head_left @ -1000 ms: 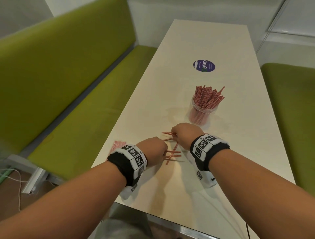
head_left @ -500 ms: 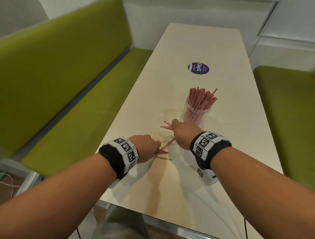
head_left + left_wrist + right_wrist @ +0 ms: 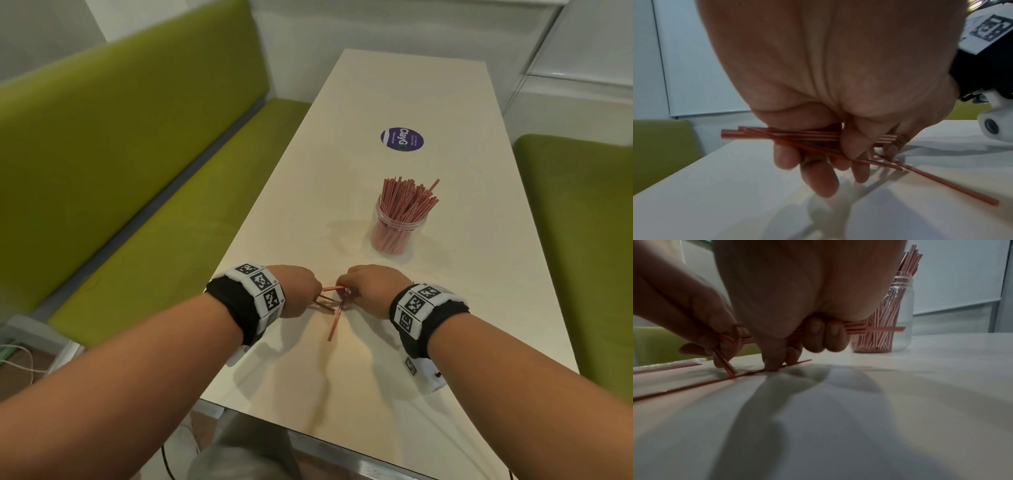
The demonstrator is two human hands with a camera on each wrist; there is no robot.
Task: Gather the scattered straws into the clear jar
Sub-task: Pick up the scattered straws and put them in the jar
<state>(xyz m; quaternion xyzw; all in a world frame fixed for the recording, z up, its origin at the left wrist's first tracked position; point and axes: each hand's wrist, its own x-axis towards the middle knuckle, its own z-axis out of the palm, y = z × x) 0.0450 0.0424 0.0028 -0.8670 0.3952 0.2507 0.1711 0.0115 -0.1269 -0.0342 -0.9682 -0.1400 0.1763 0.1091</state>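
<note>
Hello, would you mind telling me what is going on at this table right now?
A person is picking up loose red straws from the table. The left hand grips a small bunch of straws, and the right hand holds a few more while its fingers press on a straw lying flat on the table. The jar stands farther back, apart from both hands, already packed with upright straws.

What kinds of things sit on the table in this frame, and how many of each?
Clear jar packed with red striped straws: 1
Round purple sticker: 1
Loose straw lying on the table: 1
Straw bunches in a hand's grip: 2, left hand and right hand; straws per bunch cannot be counted
Total: 5
</note>
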